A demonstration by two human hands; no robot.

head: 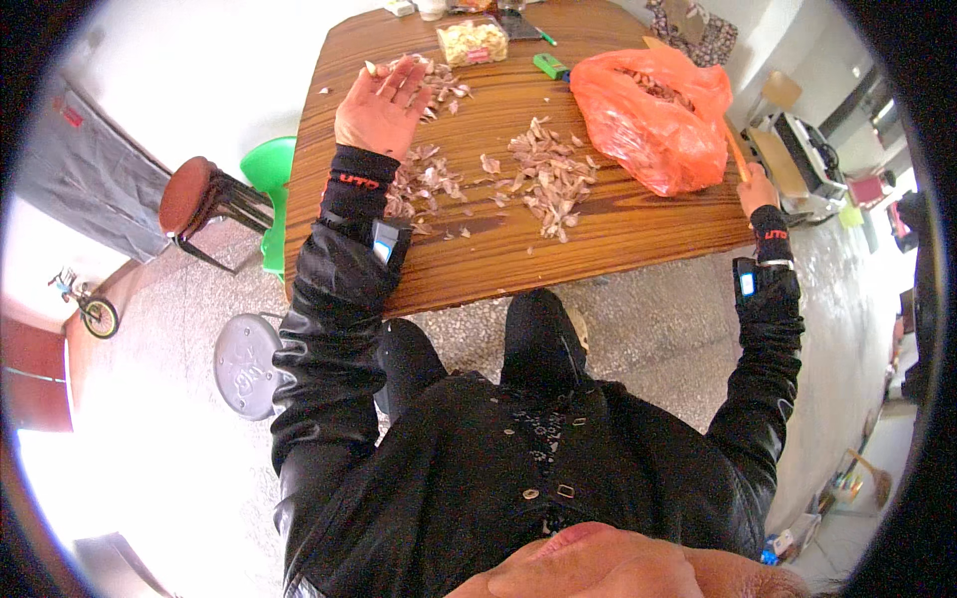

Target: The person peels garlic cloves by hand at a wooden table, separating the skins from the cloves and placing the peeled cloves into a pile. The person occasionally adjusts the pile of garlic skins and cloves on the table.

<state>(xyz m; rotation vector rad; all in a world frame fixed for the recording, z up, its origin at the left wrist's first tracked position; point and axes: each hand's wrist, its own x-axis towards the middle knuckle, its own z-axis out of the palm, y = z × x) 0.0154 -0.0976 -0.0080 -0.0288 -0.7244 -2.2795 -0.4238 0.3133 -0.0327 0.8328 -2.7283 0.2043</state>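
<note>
My left hand is palm up with its fingers apart, over garlic cloves at the table's left side. A single pale clove shows at its fingertips; whether it is held, I cannot tell. Garlic skins or cloves lie just below that hand, and another pile lies mid-table. My right hand is at the right table edge, closed on a thin orange strip beside the red plastic bag. The bag stands partly open with reddish-brown contents. A clear plastic box of pale peeled cloves stands farther back.
The wooden table ends before my knees. A green object lies left of the bag, and a green pen lies behind it. A patterned bag is at the back right. Stacked stools and a green chair stand left.
</note>
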